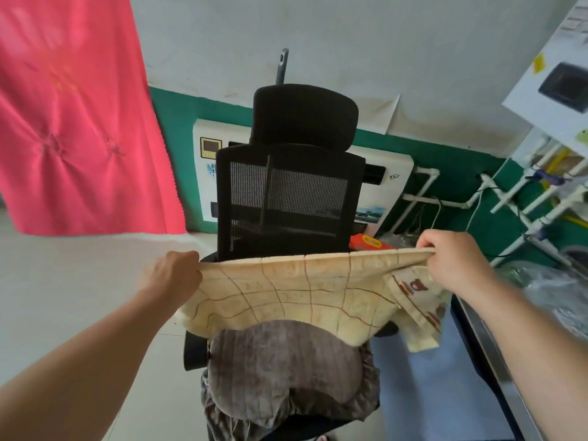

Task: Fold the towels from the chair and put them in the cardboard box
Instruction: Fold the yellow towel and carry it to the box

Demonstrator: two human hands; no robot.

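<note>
Head view: a person stands at a black mesh office chair (289, 198), left hand (176, 272) and right hand (451, 259) each gripping a top corner of a cream checked towel (286, 294) and drawing its upper edge taut above the seat, apparently to square it for a first fold. The towel hangs just over a grey-brown cushion (286, 367) on the seat, one patterned end (420, 310) drooping below the right hand. A pink cloth (73, 116) hangs at left; the cardboard box is out of sight.
</note>
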